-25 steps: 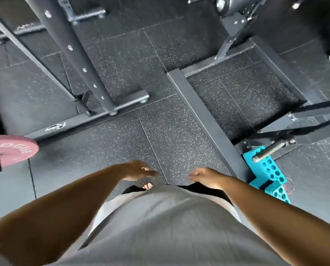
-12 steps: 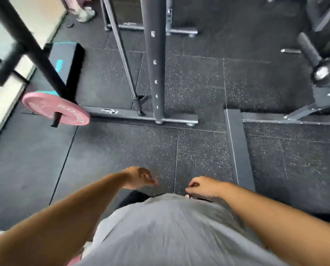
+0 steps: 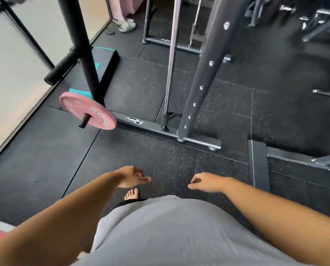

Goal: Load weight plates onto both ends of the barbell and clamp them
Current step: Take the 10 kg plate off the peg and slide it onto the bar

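Note:
A pink weight plate [image 3: 87,111] hangs on a short black peg [image 3: 84,120] of the black rack post [image 3: 77,47] at the left. My left hand [image 3: 132,177] and my right hand [image 3: 205,182] hang in front of my waist with loosely curled fingers and hold nothing. Both hands are well below and right of the plate. No barbell or clamp is plainly visible. A chrome rod [image 3: 170,60] stands upright in the rack.
The rack's base beam [image 3: 160,129] crosses the rubber floor ahead, with a drilled upright [image 3: 200,79] rising from it. A black and teal box [image 3: 106,64] lies behind the post. A grey steel frame [image 3: 258,166] lies at the right. Another person's slippered foot [image 3: 126,25] is far back.
The view has swung left and up: the pink plate and rack moved toward the middle, and the teal block at the right left the view. Both hands stayed empty in front of me.

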